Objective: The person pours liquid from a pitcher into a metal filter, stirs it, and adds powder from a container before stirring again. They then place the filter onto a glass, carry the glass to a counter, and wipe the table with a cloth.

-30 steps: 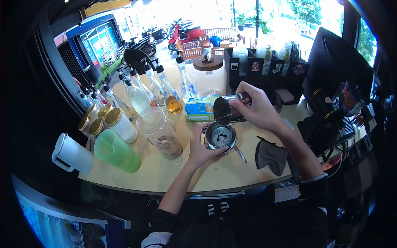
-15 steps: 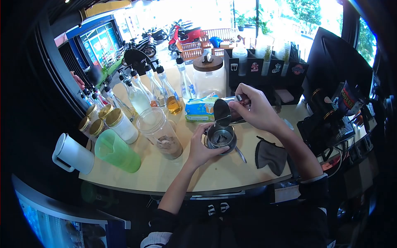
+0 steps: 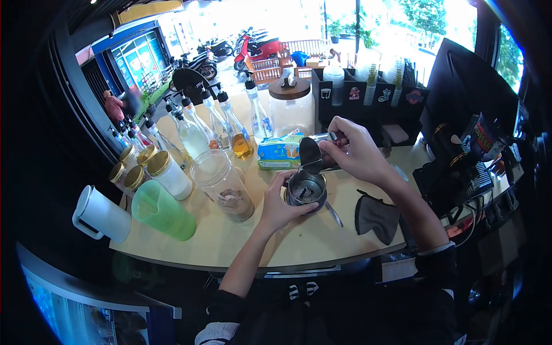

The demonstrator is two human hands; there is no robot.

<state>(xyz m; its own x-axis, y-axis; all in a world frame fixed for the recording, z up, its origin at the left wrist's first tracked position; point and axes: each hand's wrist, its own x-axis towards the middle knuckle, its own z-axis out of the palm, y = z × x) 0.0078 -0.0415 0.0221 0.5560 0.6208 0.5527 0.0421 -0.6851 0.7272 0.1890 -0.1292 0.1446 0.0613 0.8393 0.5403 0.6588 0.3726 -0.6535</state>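
My left hand [image 3: 283, 206] is wrapped round a small metal cup [image 3: 307, 188], with the thumb along its near side. Something dark shows inside the cup. Above its back rim, my right hand [image 3: 349, 144] grips the handle of a small dark metal pitcher [image 3: 311, 156], which is tipped toward the cup; a thin stream seems to run from its lip. Beside the cup, on its right, lies a spoon [image 3: 334, 214]. A blue and green packet [image 3: 278, 154] lies behind the cup.
Left of my hands stand a clear jar with brown powder [image 3: 234, 204], a green jug [image 3: 164, 211], a white jug [image 3: 102, 214] and several gold-lidded jars. Pump bottles and a wooden-lidded jar [image 3: 291, 112] stand behind. A dark cloth [image 3: 376, 218] lies to the right.
The contents of the cup look slightly different, and the pitcher has shifted a little. In the background at left, a person has come further into view.
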